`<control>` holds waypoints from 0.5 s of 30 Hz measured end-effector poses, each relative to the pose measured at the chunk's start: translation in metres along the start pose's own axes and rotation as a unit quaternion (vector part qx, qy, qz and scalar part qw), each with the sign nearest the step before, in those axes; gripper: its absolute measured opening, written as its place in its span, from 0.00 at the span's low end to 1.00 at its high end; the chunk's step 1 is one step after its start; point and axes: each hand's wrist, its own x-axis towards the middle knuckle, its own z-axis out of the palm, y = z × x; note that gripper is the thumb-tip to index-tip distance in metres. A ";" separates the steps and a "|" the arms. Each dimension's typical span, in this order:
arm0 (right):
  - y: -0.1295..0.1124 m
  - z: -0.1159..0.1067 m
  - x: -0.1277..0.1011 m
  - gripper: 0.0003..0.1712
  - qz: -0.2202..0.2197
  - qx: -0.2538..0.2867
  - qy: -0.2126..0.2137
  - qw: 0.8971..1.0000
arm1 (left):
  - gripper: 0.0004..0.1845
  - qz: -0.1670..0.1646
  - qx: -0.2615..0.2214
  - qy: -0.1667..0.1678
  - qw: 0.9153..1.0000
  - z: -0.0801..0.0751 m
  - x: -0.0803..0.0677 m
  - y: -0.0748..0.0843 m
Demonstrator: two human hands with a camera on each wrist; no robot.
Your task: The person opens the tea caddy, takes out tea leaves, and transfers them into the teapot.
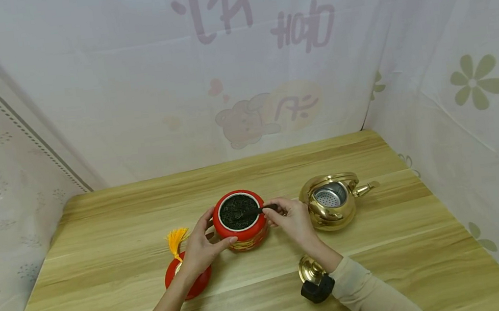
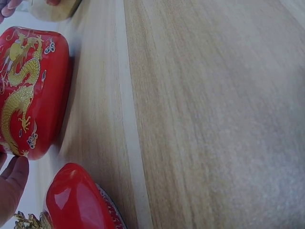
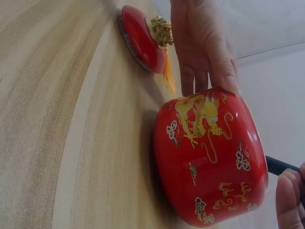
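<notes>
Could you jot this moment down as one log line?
left grip: holds jar; right grip: pinches tool across jar's rim; jar: open, dark leaves inside; red lid: on table; kettle: open

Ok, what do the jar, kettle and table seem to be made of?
Jar: probably glazed ceramic; glossy red and white-rimmed. Kettle: likely polished metal, gold-coloured with bright reflections. Table: smooth wood or laminate; grain shows, but can't tell which.

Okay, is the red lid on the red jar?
No, the red lid lies on the table, and dark leaves show in the open red jar.
</notes>
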 end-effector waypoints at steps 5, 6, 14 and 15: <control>-0.016 -0.002 -0.002 0.09 0.020 0.012 -0.002 1.000 | 0.49 0.000 -0.001 0.001 1.000 0.000 0.000 0.000; -0.014 -0.002 -0.002 0.09 0.021 0.013 -0.001 1.000 | 0.49 0.001 -0.001 0.001 1.000 0.000 -0.001 0.001; 0.002 -0.005 -0.001 0.09 0.037 0.039 0.009 0.999 | 0.48 0.002 -0.006 -0.001 1.000 -0.001 -0.003 0.011; 0.001 -0.005 -0.002 0.09 0.038 0.044 0.008 0.998 | 0.48 0.005 -0.004 0.000 1.000 -0.001 -0.002 0.005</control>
